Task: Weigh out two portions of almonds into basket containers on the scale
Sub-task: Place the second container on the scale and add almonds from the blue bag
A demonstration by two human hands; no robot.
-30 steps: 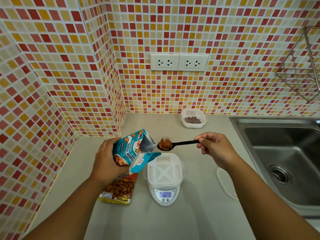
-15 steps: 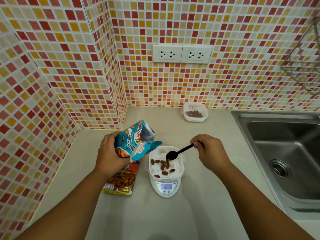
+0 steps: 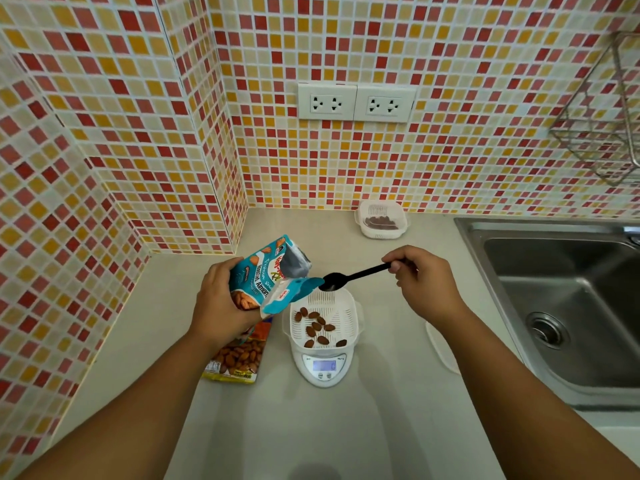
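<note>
A white basket container (image 3: 349, 308) sits on the small white scale (image 3: 323, 370) at the counter's middle, with several almonds (image 3: 317, 327) scattered inside. My left hand (image 3: 218, 304) grips an open teal almond bag (image 3: 268, 277), tilted with its mouth toward the basket. My right hand (image 3: 420, 284) pinches the handle of a black spoon (image 3: 353, 277); its empty bowl hovers between the bag's mouth and the basket's far rim. A second white basket container (image 3: 381, 221) with almonds stands near the back wall.
Another almond packet (image 3: 239, 362) lies flat on the counter under my left wrist. A steel sink (image 3: 568, 306) takes up the right side. A white lid (image 3: 441, 348) lies right of the scale. A wire rack (image 3: 602, 112) hangs on the tiled wall.
The spoon tipped its almonds into the basket on the scale, then lifted empty and moved back toward the bag's mouth. My left hand kept the bag in place.
</note>
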